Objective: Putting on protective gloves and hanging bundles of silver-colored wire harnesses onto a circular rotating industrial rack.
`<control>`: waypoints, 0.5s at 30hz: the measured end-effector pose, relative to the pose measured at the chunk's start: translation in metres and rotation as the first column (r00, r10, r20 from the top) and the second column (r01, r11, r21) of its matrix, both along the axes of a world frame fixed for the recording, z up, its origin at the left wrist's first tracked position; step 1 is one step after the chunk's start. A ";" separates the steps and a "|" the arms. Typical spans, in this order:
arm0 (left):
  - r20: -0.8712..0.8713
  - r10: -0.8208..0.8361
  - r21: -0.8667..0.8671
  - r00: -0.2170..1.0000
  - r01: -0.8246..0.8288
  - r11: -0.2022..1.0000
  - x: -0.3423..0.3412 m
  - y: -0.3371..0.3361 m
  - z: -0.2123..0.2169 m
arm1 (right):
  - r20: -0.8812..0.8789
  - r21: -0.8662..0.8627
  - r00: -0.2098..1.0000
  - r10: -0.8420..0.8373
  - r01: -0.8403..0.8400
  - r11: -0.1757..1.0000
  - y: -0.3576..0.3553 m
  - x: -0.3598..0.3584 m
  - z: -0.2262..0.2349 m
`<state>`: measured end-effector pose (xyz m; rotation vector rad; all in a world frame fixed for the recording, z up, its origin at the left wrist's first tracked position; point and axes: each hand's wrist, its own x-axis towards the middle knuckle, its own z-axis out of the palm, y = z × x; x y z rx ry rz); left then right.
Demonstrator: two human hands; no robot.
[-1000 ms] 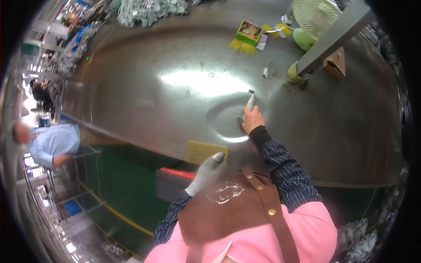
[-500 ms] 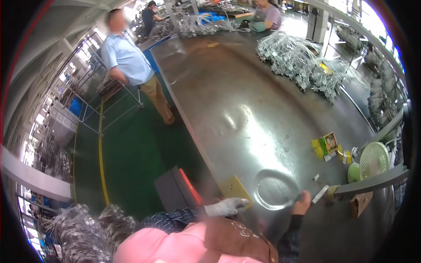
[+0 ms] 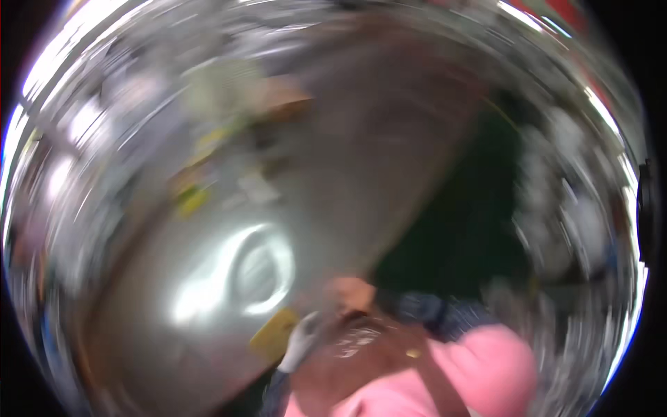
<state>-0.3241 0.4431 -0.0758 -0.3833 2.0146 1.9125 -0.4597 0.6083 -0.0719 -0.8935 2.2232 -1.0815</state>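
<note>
My left hand (image 3: 300, 340), in a pale glove, is low in the middle of the head view. It is right beside a flat yellow piece (image 3: 274, 336) at the edge of the metal table (image 3: 347, 187); whether it grips the piece is lost in the blur. My bare right hand (image 3: 353, 295) is close in front of my brown apron (image 3: 340, 354). Motion smears its fingers, and I cannot make out anything in them. A shiny ring-shaped mark (image 3: 286, 267) shows on the table ahead of my hands.
Farther along the table are a blurred pale green fan (image 3: 222, 90), a brown box-like thing (image 3: 283, 96), a small yellow item (image 3: 192, 200) and a whitish piece (image 3: 257, 187). Dark green floor (image 3: 465, 215) lies to the right, with blurred grey heaps (image 3: 563, 201) beyond.
My view has swung round strongly, so the floor now lies on the right and the fan on the left. My right hand has come from beside the ring-shaped mark to in front of my apron.
</note>
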 end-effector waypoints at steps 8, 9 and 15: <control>0.137 -0.392 0.178 0.910 0.366 0.913 -0.070 0.085 0.037 | -0.064 -0.215 0.822 -0.566 0.542 0.812 0.125 0.036 0.022; 0.137 -0.467 0.195 0.873 0.439 0.877 -0.080 0.091 0.039 | -0.001 -0.213 0.809 -0.588 0.575 0.790 0.137 0.045 0.021; 0.206 -0.773 0.065 0.600 0.780 0.623 -0.144 0.244 0.039 | 0.284 -0.298 0.783 -0.553 0.620 0.725 0.309 0.092 -0.054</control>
